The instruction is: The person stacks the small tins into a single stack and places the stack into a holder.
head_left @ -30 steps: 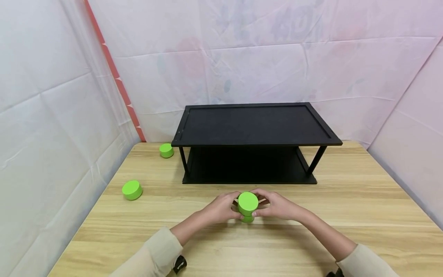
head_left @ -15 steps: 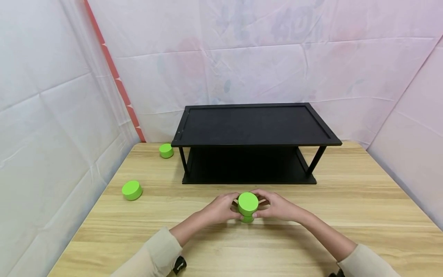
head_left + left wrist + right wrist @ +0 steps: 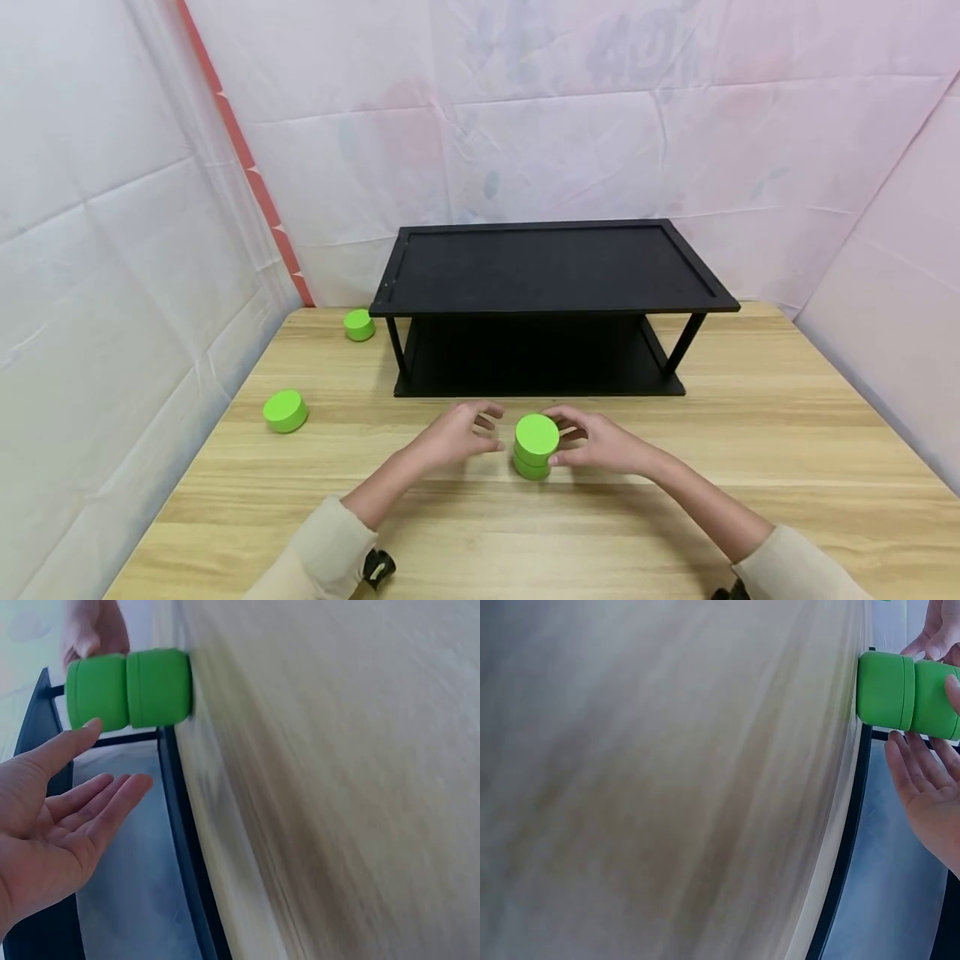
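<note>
Two green round boxes, each with a seam like a lid line, stand stacked on the wooden table in front of me. My right hand (image 3: 600, 443) has its thumb and curved fingers about the upper green round box (image 3: 537, 437), and the thumb touches its side. The lower green round box (image 3: 885, 690) rests on the tabletop. Left of the stack, my left hand (image 3: 459, 433) is apart from it, fingers loosely bent and holding nothing. In the left wrist view, the thumb tip of the left hand (image 3: 52, 817) overlaps the upper box's outline.
Behind the stack stands a black two-level shelf (image 3: 555, 267). A green round box (image 3: 286, 412) lies on the left of the wooden table (image 3: 787, 433), and another green round box (image 3: 359, 325) sits farther back by the shelf's left side. White sheets (image 3: 525, 150) enclose the table.
My left hand has let go of the stack and moved away to the left. The right hand and both stacked boxes stay where they were.
</note>
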`<action>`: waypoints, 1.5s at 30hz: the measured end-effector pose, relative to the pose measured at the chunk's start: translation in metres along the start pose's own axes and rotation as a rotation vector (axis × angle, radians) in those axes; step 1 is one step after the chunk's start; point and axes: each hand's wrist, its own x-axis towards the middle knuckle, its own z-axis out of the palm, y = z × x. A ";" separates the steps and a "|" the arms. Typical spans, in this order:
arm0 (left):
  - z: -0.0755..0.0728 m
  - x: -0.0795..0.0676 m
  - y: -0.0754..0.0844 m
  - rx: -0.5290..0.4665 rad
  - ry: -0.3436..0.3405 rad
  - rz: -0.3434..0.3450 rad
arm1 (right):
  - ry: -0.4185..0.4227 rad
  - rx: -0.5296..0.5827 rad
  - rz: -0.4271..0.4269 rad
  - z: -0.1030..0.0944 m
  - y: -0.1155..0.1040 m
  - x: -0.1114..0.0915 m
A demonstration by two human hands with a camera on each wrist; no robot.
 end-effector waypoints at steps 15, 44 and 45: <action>-0.032 -0.017 -0.009 -0.101 0.146 0.023 | 0.031 0.016 -0.041 -0.002 -0.009 0.002; -0.097 -0.051 -0.051 -0.141 0.461 -0.164 | 0.020 0.031 -0.027 -0.002 -0.007 0.001; -0.100 -0.053 -0.053 -0.142 0.475 -0.170 | 0.019 0.033 -0.029 -0.002 -0.008 0.001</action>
